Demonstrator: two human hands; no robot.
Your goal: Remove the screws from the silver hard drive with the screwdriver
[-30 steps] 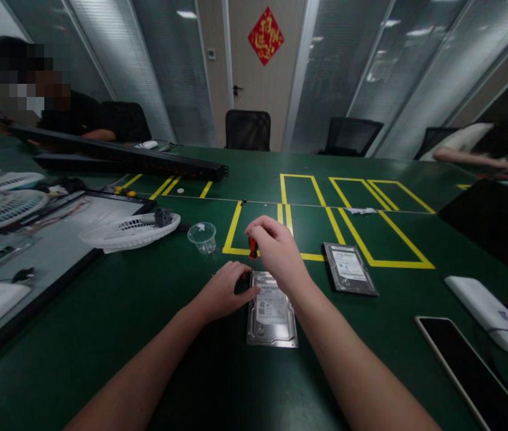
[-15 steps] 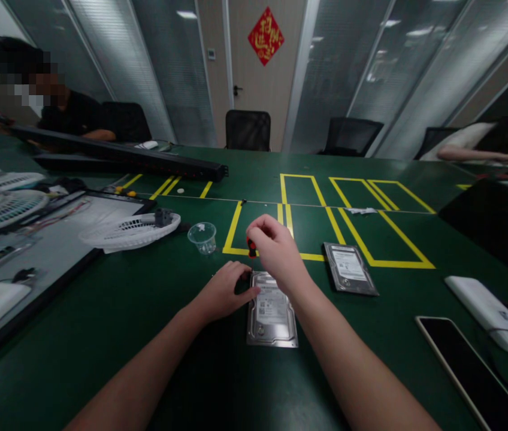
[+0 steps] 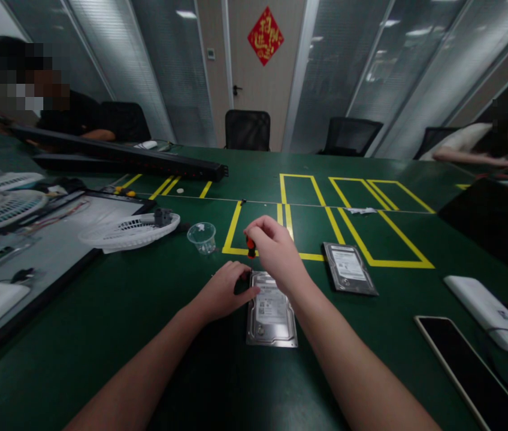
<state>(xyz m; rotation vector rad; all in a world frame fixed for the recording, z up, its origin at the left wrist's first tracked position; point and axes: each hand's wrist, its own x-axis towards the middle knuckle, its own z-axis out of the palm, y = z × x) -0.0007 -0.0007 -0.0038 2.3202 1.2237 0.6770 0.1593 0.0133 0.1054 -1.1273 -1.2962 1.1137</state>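
Note:
A silver hard drive (image 3: 272,317) with a white label lies flat on the green table in front of me. My left hand (image 3: 227,290) grips its far left corner, the thumb over the top face and the fingers along the side. Above the drive's far end, my right hand (image 3: 272,242) is closed round the upper part of a small red-and-black screwdriver (image 3: 251,247), held upright. The screwdriver's tip is too hard to make out against the far left corner. To the right lies a second hard drive (image 3: 350,269), slightly turned, label up.
A clear plastic cup (image 3: 202,238) with small bits in it stands left of the hands. White fan parts (image 3: 132,232) and a large grey panel (image 3: 56,251) fill the left. On the right are a phone (image 3: 469,371) and a white device (image 3: 492,311). Two people sit across the table.
The screwdriver handle shows a slightly different side, as if twisted, and my right fingers have shifted a little. The left hand and hard drive stay put.

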